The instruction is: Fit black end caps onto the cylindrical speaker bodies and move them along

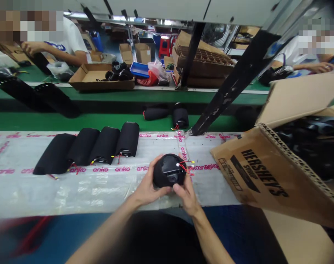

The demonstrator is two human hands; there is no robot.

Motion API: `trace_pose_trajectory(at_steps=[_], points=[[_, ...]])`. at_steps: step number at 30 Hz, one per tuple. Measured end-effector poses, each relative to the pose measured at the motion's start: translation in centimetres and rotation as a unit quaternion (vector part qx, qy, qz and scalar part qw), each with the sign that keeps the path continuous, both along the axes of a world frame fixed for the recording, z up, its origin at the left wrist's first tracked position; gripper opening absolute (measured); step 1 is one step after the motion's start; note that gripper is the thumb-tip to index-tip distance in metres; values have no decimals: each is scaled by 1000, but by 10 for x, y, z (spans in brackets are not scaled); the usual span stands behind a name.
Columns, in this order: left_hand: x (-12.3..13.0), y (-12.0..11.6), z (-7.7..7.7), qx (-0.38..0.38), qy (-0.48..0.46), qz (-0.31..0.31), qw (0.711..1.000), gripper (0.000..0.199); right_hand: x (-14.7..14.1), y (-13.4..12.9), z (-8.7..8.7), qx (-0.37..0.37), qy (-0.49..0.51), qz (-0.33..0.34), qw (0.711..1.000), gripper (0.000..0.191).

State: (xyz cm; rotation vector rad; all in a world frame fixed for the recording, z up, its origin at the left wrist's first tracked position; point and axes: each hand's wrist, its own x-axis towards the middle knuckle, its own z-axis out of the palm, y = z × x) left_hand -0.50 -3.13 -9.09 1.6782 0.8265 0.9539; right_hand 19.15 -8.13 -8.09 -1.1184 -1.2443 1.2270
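Observation:
Both my hands hold a round-ended black cylindrical housing (169,170), its end turned towards me. My left hand (147,183) cups its left side, and my right hand (187,196) grips it from below right. Thin red wires (185,168) with yellow tips stick out at its upper right. To the left, several similar black cylinders (105,145) lie side by side on a plastic-covered workbench (73,190) printed with pink "anko" lettering, some with red wires at their ends.
A Hershey's cardboard box (262,172) stands at right on the bench. Behind it, a black slanted post (233,88) rises. Two black cylinders (156,113) rest on a green conveyor belt (101,121). Beyond, a co-worker's hands (32,47) work near a cardboard tray (101,77).

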Motion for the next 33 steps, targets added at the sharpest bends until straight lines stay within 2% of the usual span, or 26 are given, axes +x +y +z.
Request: trace_pose_trajectory(at_steps=[3,7,11,14,16,19,21,22,24,27,30,32,33], points=[[4,-6,0,40,-7,14,999,97,-22,-4,-5,-12,52,-27,998,86],[16,-23,3,129,-6,145,981,79,-38,-12,4,-13,-7,-67,998,78],[37,-38,2,100,-36,191,976,71,-60,-20,8,-49,-83,-150,984,73],[33,-39,7,78,-50,200,975,66,-73,-21,9,-44,-102,-178,978,73],[17,-32,22,35,-34,150,988,66,-76,-20,8,-42,-107,-180,977,71],[-10,-2,63,-45,20,-18,999,62,-73,-20,6,-44,-124,-168,977,70],[-17,26,95,-24,71,-64,995,41,-70,-22,3,-47,-124,-162,978,70],[-16,41,111,-4,111,-87,990,38,-69,-23,2,-50,-120,-159,979,71],[-6,70,135,57,200,-186,960,36,-67,-26,1,-68,-112,-149,980,73],[15,100,156,145,270,-311,900,28,-59,-27,8,-108,-105,-106,983,74],[30,114,163,206,338,-359,845,24,-27,-27,36,-131,-140,-17,981,82],[38,114,162,253,382,-368,809,25,16,-37,71,-133,-196,90,967,91],[41,113,160,283,387,-350,805,26,43,-48,93,-128,-226,148,954,93]])
